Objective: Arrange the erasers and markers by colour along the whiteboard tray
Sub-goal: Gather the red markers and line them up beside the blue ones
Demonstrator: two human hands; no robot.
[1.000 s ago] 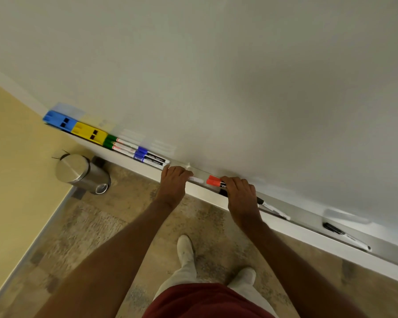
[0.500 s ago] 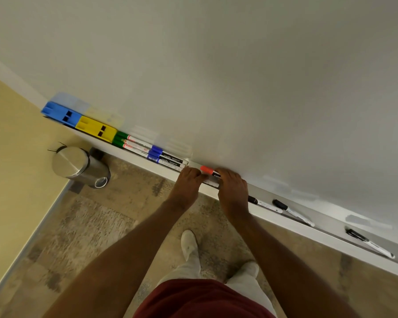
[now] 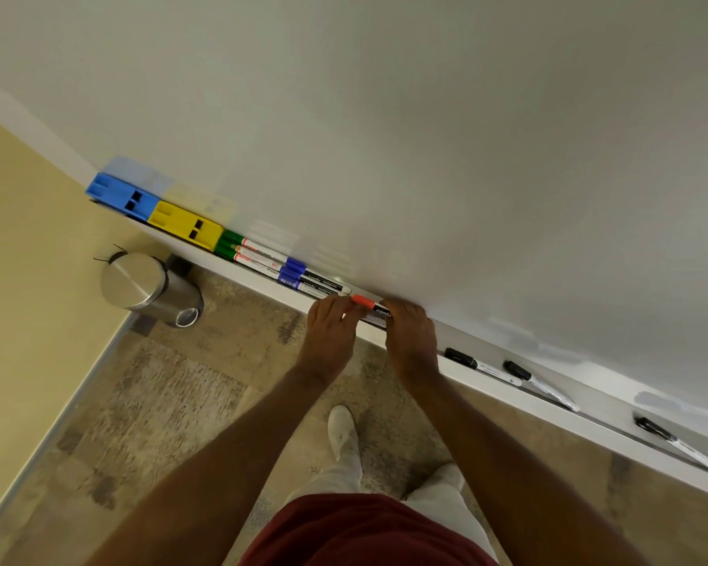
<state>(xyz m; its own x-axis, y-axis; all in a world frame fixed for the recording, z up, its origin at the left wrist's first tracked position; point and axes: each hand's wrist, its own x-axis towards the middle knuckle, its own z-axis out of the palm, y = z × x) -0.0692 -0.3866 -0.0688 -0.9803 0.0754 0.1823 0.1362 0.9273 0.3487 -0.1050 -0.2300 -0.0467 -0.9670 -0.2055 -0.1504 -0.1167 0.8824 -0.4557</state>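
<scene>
The red-capped marker [image 3: 369,307] lies on the whiteboard tray [image 3: 483,385] between the 2 hands, its orange-red cap pointing left and its dark barrel running under the right hand [image 3: 410,337]. The left hand [image 3: 331,331] curls its fingers over the tray edge at the cap end, touching the marker; the right hand is curled narrow over the barrel end. Whether either hand actually grips the marker cannot be told, as the fingers hide the contact.

Left of the hands, in order along the tray, sit a blue eraser [image 3: 120,196], a yellow eraser [image 3: 185,225], 3 green-capped markers [image 3: 246,250] and 3 blue-capped markers [image 3: 309,278], the groups touching end to end. Right of the hands, 3 black-capped markers [image 3: 481,366] lie spaced apart.

The whiteboard [image 3: 426,136] fills the upper view. Below stand a steel pedal bin [image 3: 148,288] against a yellow wall [image 3: 21,279] and a mottled floor [image 3: 160,402].
</scene>
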